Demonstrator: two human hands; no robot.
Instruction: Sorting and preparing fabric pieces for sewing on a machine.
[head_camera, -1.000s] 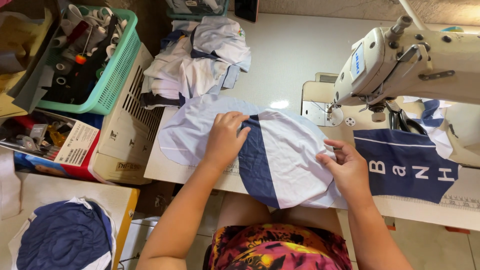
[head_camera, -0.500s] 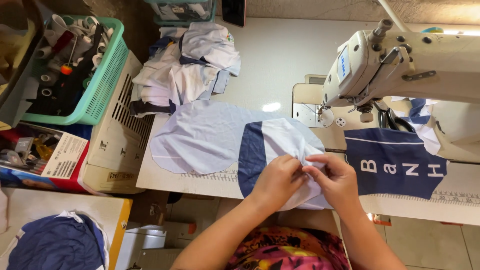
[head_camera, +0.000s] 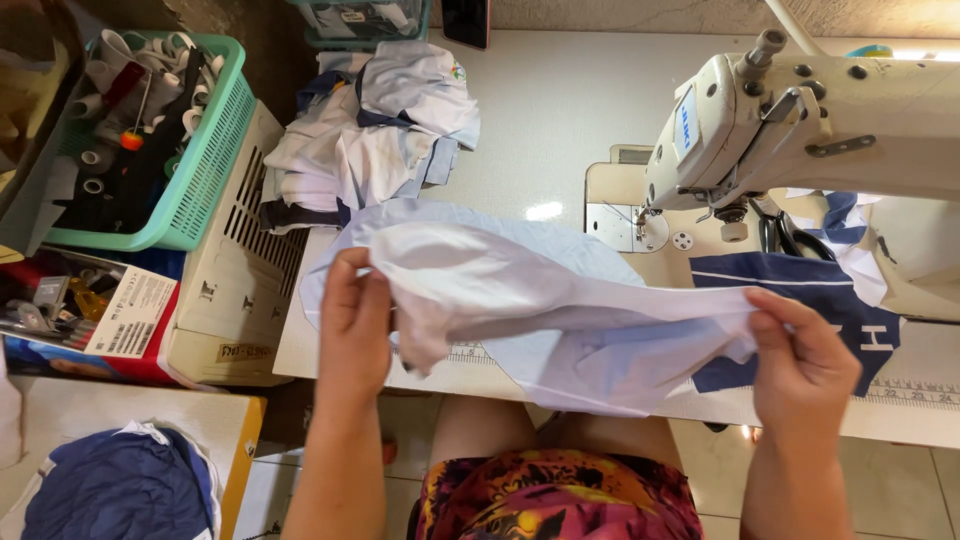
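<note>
1. Where my hands met at 6 o'clock 0.5 s ago, they've spread apart.
2. My left hand (head_camera: 352, 320) and right hand (head_camera: 800, 365) both pinch the white fabric piece (head_camera: 560, 300), now lifted above the table (head_camera: 560, 110), stretched from 9 to 3 o'clock.

Pale-blue fabric (head_camera: 560, 310) — teal basket (head_camera: 200, 170) — navy panel (head_camera: 800, 300).

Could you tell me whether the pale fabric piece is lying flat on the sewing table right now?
No, the left hand and right hand hold the pale blue-white fabric piece stretched between them above the white sewing table.
</note>
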